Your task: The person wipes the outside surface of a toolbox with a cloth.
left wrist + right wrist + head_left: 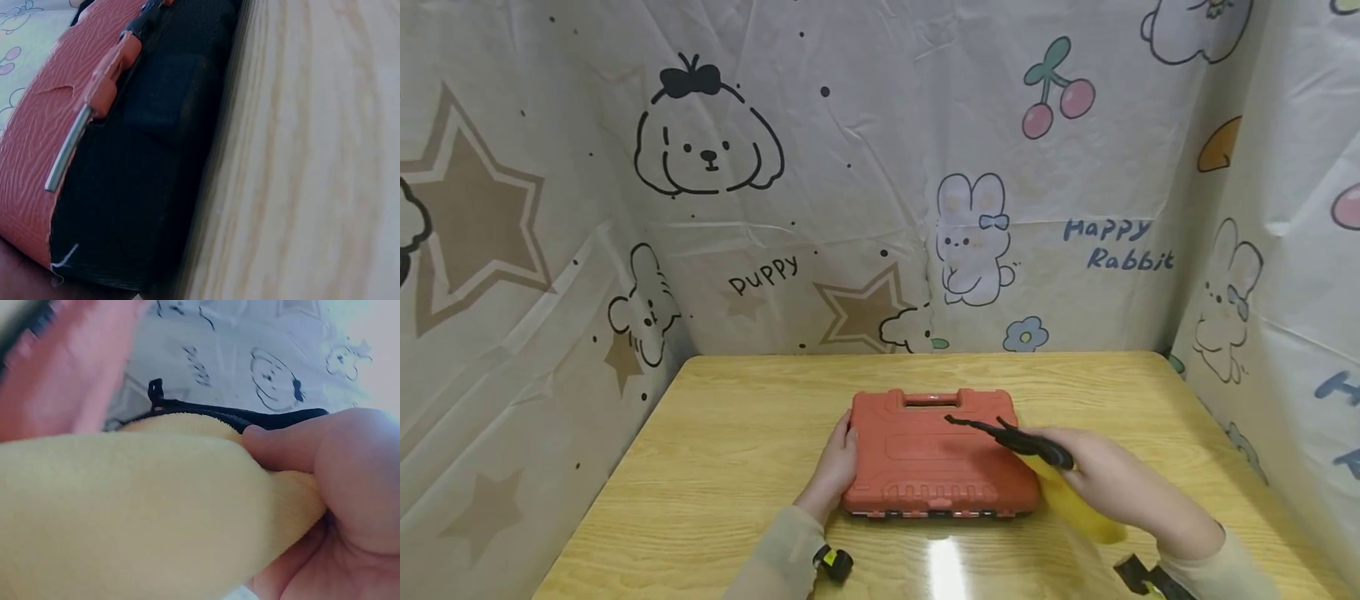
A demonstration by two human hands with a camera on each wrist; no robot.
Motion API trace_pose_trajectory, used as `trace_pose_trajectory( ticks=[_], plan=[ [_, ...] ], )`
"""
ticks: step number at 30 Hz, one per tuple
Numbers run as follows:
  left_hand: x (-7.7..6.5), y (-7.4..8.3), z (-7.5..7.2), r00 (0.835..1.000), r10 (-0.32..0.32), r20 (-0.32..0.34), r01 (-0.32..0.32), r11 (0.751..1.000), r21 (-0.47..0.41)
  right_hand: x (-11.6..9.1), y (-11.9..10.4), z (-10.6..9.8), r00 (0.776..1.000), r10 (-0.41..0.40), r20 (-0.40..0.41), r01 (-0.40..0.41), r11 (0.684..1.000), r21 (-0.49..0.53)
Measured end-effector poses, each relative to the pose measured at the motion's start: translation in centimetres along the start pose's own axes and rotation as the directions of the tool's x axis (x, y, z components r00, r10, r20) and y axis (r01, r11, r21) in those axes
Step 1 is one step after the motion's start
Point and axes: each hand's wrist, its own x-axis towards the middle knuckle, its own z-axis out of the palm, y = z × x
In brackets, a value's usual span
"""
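Observation:
A red plastic tool case with a recessed handle at its far edge lies flat on the table. My left hand grips its left side, thumb at the lid's edge. In the left wrist view, the case's black lower half shows, with a metal hinge pin at the seam. My right hand holds a soft yellow cloth piece with black edging and a thin black strap, pinched under the thumb. It hangs over the right part of the case, its black strap overlapping the lid in the head view.
The wooden table extends around the case on all sides. A patterned cloth backdrop with cartoon animals encloses the table at the back and both sides. Small black cameras are strapped to both wrists.

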Motion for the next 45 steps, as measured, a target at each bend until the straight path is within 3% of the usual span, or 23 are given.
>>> trace_pose_trajectory(
  ticks=[6,13,21,25,29,36,45],
  plan=[
    [0.0,0.1,0.0,1.0,-0.004,0.004,0.004,1.0,-0.011,2.4,0.5,-2.9,0.995,-0.036,-0.097,0.031,0.998,-0.06],
    [-0.1,0.0,-0.1,1.0,-0.019,0.008,0.019,1.0,-0.003,6.8,1.5,-5.2,0.983,-0.071,-0.168,0.054,0.993,-0.104],
    [0.1,0.0,-0.2,1.0,0.009,-0.018,-0.009,1.0,0.021,12.1,1.0,-6.7,0.988,-0.022,-0.152,0.0,0.99,-0.138],
    [0.1,-0.1,-0.1,1.0,0.008,-0.018,-0.007,1.0,0.02,15.1,1.0,-5.7,0.992,0.028,-0.126,-0.046,0.988,-0.145],
    [0.0,-0.1,0.0,1.0,0.012,-0.02,-0.011,1.0,0.019,17.7,1.0,-4.1,0.992,0.027,-0.12,-0.048,0.984,-0.173],
    [-0.1,0.0,0.0,1.0,0.0,-0.017,0.001,1.0,0.01,21.0,0.3,-0.4,0.992,-0.032,-0.121,0.013,0.988,-0.152],
    [-0.2,0.1,-0.1,0.999,0.029,-0.021,-0.029,1.0,0.011,24.1,-1.9,4.8,0.99,-0.135,-0.035,0.125,0.969,-0.211]
  ],
)
